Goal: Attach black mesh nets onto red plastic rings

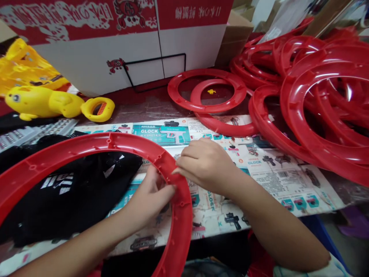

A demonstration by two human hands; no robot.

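A large red plastic ring [95, 143] lies in front of me, tilted over the table edge. My left hand [150, 196] reaches through the ring from inside and pinches its right rim. My right hand [206, 163] comes from outside with fingers curled and pinched on the same spot of the rim. A black mesh net [69, 192] with white print lies under and inside the ring.
A pile of red rings [317, 96] fills the right side, two more rings [206, 90] lie behind. A yellow plastic toy [43, 102] sits far left. A red-and-white carton [121, 42] stands at the back. Printed paper sheets [276, 173] cover the table.
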